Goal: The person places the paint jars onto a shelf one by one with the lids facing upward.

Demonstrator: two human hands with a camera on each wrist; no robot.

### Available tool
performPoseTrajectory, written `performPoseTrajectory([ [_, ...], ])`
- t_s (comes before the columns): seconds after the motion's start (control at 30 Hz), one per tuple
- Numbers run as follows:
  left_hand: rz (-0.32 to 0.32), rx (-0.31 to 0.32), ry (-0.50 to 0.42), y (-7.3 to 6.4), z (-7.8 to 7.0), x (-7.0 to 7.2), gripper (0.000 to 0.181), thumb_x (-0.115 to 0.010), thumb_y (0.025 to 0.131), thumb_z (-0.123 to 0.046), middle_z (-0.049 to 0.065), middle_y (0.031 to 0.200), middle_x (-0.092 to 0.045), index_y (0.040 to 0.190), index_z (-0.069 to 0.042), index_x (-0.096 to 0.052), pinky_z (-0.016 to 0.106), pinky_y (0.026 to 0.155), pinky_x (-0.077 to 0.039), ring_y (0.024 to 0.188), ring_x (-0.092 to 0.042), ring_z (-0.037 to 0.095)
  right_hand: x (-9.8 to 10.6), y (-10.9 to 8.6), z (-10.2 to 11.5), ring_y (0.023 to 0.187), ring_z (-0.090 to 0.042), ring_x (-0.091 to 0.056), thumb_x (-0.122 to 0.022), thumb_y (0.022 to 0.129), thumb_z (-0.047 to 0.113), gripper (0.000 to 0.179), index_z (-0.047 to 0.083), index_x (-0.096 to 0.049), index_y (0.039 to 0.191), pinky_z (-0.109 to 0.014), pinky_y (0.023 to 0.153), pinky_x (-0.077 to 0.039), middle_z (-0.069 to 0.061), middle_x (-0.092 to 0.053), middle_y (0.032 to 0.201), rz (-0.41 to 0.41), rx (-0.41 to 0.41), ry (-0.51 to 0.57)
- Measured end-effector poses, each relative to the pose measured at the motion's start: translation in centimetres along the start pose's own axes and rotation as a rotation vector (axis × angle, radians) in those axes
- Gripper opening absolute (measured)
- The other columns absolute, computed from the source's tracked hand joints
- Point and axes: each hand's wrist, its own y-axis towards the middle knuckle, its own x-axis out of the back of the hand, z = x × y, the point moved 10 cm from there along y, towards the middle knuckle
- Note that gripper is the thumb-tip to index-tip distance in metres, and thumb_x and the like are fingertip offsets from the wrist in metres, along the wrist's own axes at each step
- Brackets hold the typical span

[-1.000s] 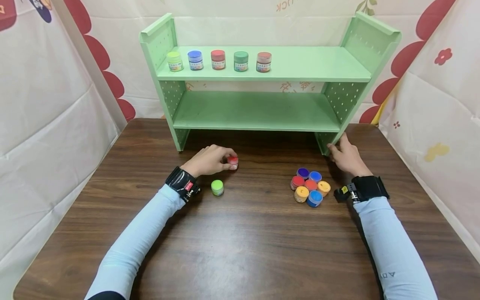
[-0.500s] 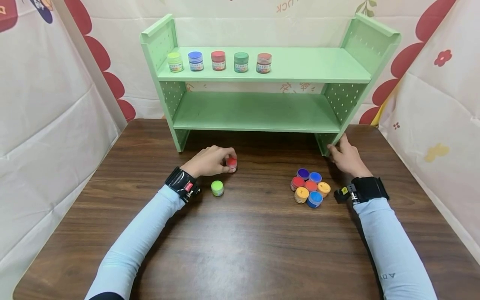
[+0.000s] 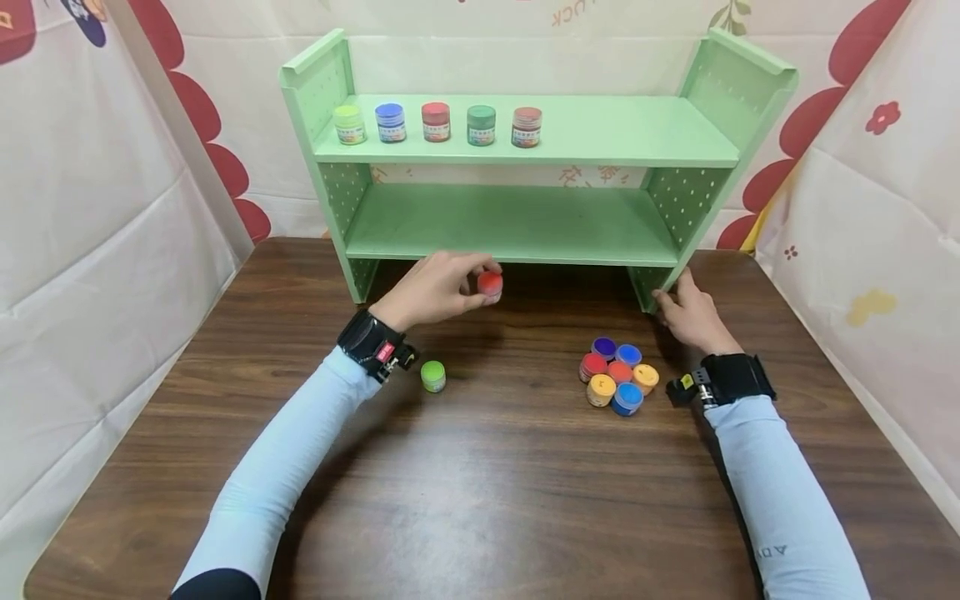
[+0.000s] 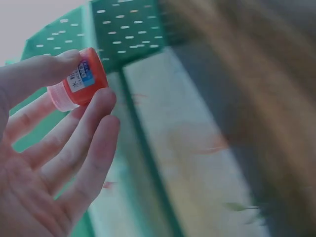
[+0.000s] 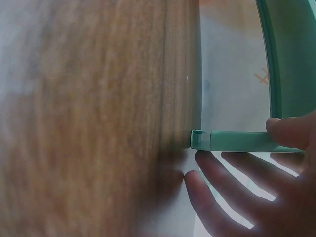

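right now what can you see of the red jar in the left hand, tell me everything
The red jar is round and orange-red, plastic by its look, with a paler pink end, probably the lid. A white-and-blue label shows on its side. The grip of the left hand pinches it between thumb and fingertips, off the table. In the head view it appears just below the green shelf's lower board. Its exact lean is unclear.

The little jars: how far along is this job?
Done, it seems: five jars lined up on the upper shelf. In hand: a red jar, held up by the left hand; the right hand grips the green rack. Probably left: the lime jar and seven clustered jars on the table.
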Motion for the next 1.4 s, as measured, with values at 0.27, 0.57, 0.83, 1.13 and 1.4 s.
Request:
performPoseTrajectory([
  [0.27, -0.156, -0.131, 0.075, 4.0, -5.2, 6.5, 0.034, -0.074, 0.096, -0.030, 0.000, 0.110, -0.073, 0.127, -0.016, -0.066, 0.027, 0.072, -0.052, 0.076, -0.065, 0.009, -0.1, 0.0, -0.2, 0.078, -0.027, -0.063, -0.039, 0.111, 0.029, 0.059, 0.006, -0.015, 0.160, -0.033, 0.065, -0.047, -0.028, -0.060, 0.114, 0.005, -0.008, 0.007],
  [0.57, -0.251, -0.132, 0.204, 7.4, -7.9, 9.9, 0.036, -0.068, 0.100, -0.034, -0.002, 0.120, -0.073, 0.132, -0.019, -0.063, 0.026, 0.068, -0.044, 0.080, -0.059, 0.011, -0.1, -0.2, 0.0, 0.084, -0.033, -0.063, -0.037, 0.112, 0.030, 0.061, 0.009, -0.010, 0.162, -0.034, 0.067, -0.048, -0.029, -0.057, 0.120, 0.014, -0.014, 0.019],
  [0.83, -0.341, -0.080, 0.227, 9.1, -7.9, 11.0, 0.037, -0.063, 0.102, -0.033, 0.002, 0.125, -0.071, 0.136, -0.016, -0.061, 0.025, 0.061, -0.037, 0.073, -0.057, 0.013, 0.0, -0.1, -0.1, 0.084, -0.033, -0.064, -0.038, 0.112, 0.029, 0.059, 0.010, -0.013, 0.161, -0.035, 0.067, -0.048, -0.028, -0.057, 0.121, -0.004, -0.008, 0.016],
  [1.13, -0.286, 0.003, 0.305, 10.8, -7.8, 11.2, 0.042, -0.056, 0.106, -0.038, 0.001, 0.127, -0.071, 0.142, -0.018, -0.058, 0.025, 0.064, -0.035, 0.083, -0.057, 0.016, 0.1, -0.2, 0.1, 0.086, -0.035, -0.064, -0.039, 0.111, 0.029, 0.057, 0.006, -0.018, 0.159, -0.035, 0.068, -0.047, -0.028, -0.057, 0.121, -0.008, -0.004, 0.025],
  [1.4, -0.260, 0.007, 0.341, 12.1, -8.1, 11.4, 0.035, -0.056, 0.105, -0.037, 0.000, 0.103, -0.070, 0.132, -0.015, -0.056, 0.026, 0.060, -0.029, 0.074, -0.048, 0.017, 0.1, -0.3, -0.1, 0.087, -0.035, -0.064, -0.038, 0.112, 0.030, 0.057, 0.007, -0.016, 0.159, -0.035, 0.069, -0.047, -0.029, -0.057, 0.120, -0.001, -0.017, 0.032],
])
